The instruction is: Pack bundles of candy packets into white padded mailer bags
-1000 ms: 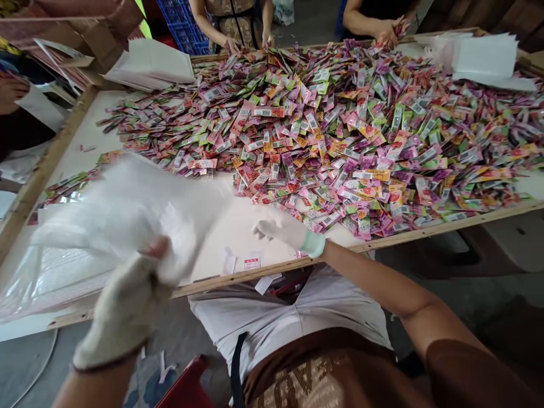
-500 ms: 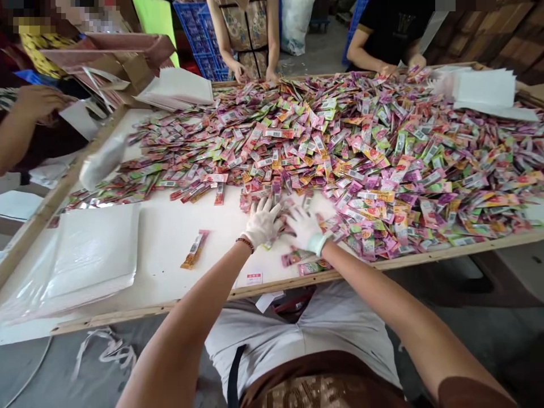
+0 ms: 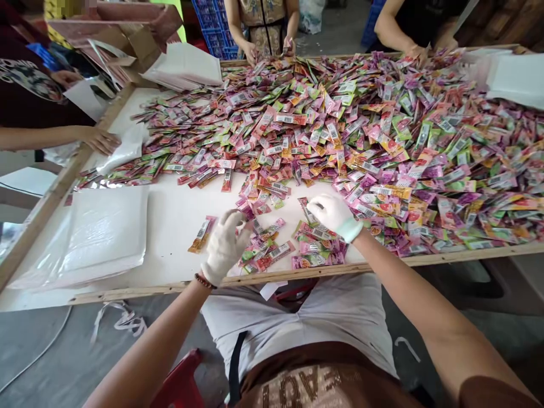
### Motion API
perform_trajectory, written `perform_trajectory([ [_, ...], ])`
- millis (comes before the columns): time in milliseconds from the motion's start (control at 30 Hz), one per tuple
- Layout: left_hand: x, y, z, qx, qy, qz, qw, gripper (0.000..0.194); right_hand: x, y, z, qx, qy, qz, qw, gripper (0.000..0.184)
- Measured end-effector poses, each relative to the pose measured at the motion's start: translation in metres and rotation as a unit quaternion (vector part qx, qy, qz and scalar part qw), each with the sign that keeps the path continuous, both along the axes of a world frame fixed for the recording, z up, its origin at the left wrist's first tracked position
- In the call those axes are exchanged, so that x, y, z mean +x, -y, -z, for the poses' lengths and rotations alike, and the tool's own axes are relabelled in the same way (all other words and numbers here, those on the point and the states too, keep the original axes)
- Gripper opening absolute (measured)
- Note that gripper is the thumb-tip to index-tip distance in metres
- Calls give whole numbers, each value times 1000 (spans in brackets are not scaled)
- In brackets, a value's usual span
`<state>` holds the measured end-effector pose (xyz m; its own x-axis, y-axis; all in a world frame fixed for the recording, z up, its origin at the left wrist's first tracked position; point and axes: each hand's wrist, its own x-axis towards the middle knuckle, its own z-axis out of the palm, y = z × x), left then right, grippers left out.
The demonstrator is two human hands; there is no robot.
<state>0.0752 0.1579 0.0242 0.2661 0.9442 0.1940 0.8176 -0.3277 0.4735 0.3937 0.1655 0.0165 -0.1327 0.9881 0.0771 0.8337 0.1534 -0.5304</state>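
My left hand, in a white glove, hovers at the left of a small loose cluster of sachets. Its fingers are curled but apart, and nothing shows between them. A white glove with a pale green cuff covers my right hand. That hand's fingers are pinched together at the upper end of a slim printed sachet. Below it, near the table edge, lie several purple and green sachets. One orange-and-purple sachet rests by itself just left of my left hand.
A wide heap of sachets spreads over the white table with its wooden rim. Clear plastic bags are stacked at left; white bags stand behind. A person's hand touches a bag at left. Two people work opposite.
My hands have moved apart from the heap's front edge, leaving sachets spread nearer me. My right fingers have closed from spread to pinched. At left, a person's hand now rests by the bag.
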Motion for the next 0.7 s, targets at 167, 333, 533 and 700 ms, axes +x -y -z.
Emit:
perform_trajectory([
  [167, 22, -46, -10, -148, -137, -112, 973, 44, -21, -35, 5, -150, 171, 88, 970, 54],
  [333, 28, -45, 11, -183, -137, -59, 972, 28, -37, -29, 27, -136, 167, 8, 977, 27],
  [533, -14, -38, 7, -142, 181, -115, 966, 22, -19, -18, 24, -62, 33, 50, 996, 30],
  [700, -6, -49, -9, -184, 378, -73, 904, 47, -50, -14, 17, -39, -52, -130, 989, 37],
])
